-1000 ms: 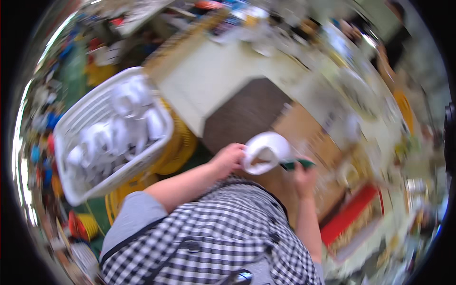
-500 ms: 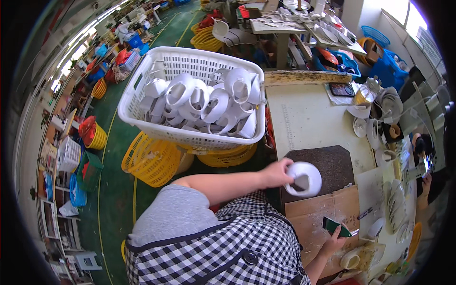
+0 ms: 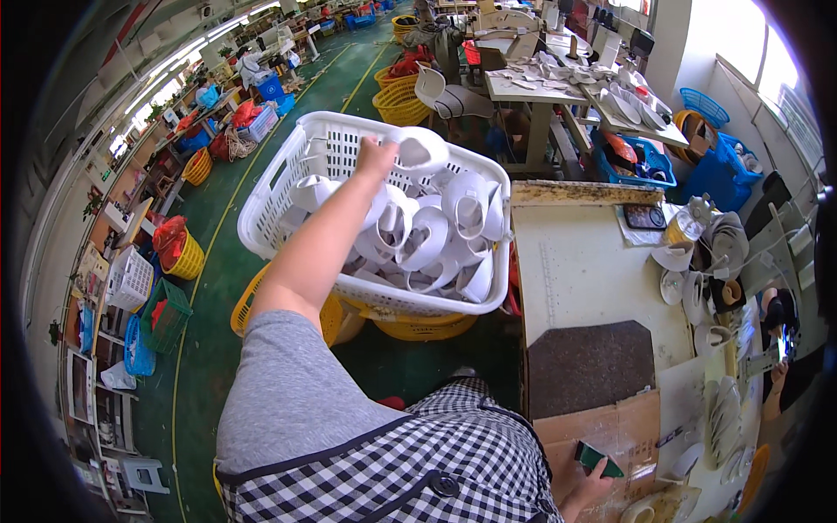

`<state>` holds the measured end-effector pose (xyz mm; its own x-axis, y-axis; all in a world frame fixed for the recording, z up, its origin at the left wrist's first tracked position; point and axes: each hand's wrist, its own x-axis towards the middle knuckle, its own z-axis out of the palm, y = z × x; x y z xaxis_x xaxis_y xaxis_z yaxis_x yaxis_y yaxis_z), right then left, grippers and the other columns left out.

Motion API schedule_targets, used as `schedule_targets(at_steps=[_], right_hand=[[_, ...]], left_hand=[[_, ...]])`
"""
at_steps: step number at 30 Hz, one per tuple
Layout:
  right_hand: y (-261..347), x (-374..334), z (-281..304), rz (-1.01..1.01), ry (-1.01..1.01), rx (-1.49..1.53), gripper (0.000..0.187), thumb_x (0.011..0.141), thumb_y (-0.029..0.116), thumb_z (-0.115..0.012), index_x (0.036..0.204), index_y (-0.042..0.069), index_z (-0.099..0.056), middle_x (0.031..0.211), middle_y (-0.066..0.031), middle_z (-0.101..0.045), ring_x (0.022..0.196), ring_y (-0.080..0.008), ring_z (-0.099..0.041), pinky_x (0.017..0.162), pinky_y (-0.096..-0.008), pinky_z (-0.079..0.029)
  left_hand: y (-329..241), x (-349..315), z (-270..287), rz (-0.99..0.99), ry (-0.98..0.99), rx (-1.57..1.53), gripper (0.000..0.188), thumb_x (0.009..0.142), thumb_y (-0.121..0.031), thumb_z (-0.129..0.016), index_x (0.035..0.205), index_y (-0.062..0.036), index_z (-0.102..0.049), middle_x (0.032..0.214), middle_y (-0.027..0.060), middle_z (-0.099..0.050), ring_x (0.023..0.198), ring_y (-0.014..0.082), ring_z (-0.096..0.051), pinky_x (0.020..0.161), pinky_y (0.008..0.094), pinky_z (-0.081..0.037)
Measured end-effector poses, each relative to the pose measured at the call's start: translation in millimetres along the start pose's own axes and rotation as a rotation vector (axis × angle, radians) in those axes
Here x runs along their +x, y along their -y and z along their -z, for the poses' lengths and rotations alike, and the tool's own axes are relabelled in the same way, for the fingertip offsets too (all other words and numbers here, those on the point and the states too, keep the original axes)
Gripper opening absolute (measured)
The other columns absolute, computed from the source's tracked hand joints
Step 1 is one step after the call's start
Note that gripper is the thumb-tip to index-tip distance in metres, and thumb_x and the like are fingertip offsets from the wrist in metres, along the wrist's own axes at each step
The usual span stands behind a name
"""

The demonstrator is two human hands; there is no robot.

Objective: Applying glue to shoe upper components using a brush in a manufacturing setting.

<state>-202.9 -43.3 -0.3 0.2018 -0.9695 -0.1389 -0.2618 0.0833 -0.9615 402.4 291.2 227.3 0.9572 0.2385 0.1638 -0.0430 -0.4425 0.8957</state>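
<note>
My left hand [image 3: 377, 159] is stretched out over the white plastic basket [image 3: 397, 301], its fingers closed on the edge of a white shoe upper [image 3: 425, 151]. That upper hangs above the basket's far side. Beneath it, several similar white uppers [image 3: 425, 237] lie heaped inside the basket. Low at the right, my right hand [image 3: 589, 491] grips a green wedge-shaped tool [image 3: 600, 458]; its exact kind is not clear. The tool is over a brown cardboard sheet [image 3: 632, 427] on the workbench [image 3: 575, 279], beside a dark brown mat [image 3: 591, 366].
Yellow baskets [image 3: 423, 328] stand under the white basket. A wooden strip [image 3: 593, 193] edges the bench's far end. A phone [image 3: 644, 216], a jar [image 3: 685, 225] and loose white pieces sit along the bench's right side. Another person's hand [image 3: 779, 375] shows at far right.
My left hand has carried the white upper from above the dark mat, leftward and away, to over the basket. My right hand still holds the green tool, now turned. The view has shifted.
</note>
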Motion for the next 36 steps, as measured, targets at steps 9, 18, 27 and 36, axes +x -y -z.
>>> schedule_targets(at_steps=[9, 18, 27, 36], right_hand=[[69.7, 17.9, -94.8, 0.031, -0.057, -0.505, 0.04, 0.09, 0.033, -0.057, 0.106, -0.004, -0.06, 0.095, -0.0129, -0.064, 0.082, -0.0227, -0.063, 0.067, -0.0304, -0.052], [194.3, 12.5, -197.6, 0.167, -0.179, -1.071, 0.05, 0.087, 0.046, -0.057, 0.101, -0.001, -0.065, 0.094, -0.0145, -0.068, 0.082, -0.0279, -0.066, 0.07, -0.0341, -0.051], [158.9, 43.5, -202.3, 0.185, 0.058, -0.45, 0.036, 0.092, 0.025, -0.054, 0.113, -0.004, -0.056, 0.108, -0.0157, -0.059, 0.098, -0.0246, -0.057, 0.079, -0.0313, -0.048], [153.5, 66.0, -221.3, 0.249, 0.162, -0.162, 0.018, 0.088, 0.008, -0.06, 0.104, 0.001, -0.058, 0.095, -0.0075, -0.062, 0.087, -0.014, -0.058, 0.078, -0.0265, -0.046]], left_hand=[[67.2, 187.0, 43.1, 0.162, 0.09, 0.44, 0.035, 0.066, -0.02, -0.064, 0.091, 0.0049, -0.065, 0.083, 0.017, -0.064, 0.07, 0.0255, -0.063, 0.059, 0.0361, -0.049], [172.6, 265.9, 62.2, 0.414, -0.014, 0.495, 0.033, 0.075, -0.022, -0.057, 0.097, 0.0017, -0.064, 0.091, 0.0177, -0.065, 0.074, 0.029, -0.065, 0.057, 0.0415, -0.052], [200.6, 278.6, 60.9, 0.381, 0.266, 1.08, 0.06, 0.091, -0.05, -0.044, 0.121, 0.0018, -0.054, 0.13, 0.0252, -0.046, 0.122, 0.0359, -0.046, 0.103, 0.0423, -0.034], [23.4, 220.9, -48.3, -0.186, 0.261, 0.233, 0.041, 0.089, -0.044, -0.054, 0.077, -0.0048, -0.058, 0.068, 0.0006, -0.059, 0.061, 0.0066, -0.049, 0.057, 0.0238, -0.04]])
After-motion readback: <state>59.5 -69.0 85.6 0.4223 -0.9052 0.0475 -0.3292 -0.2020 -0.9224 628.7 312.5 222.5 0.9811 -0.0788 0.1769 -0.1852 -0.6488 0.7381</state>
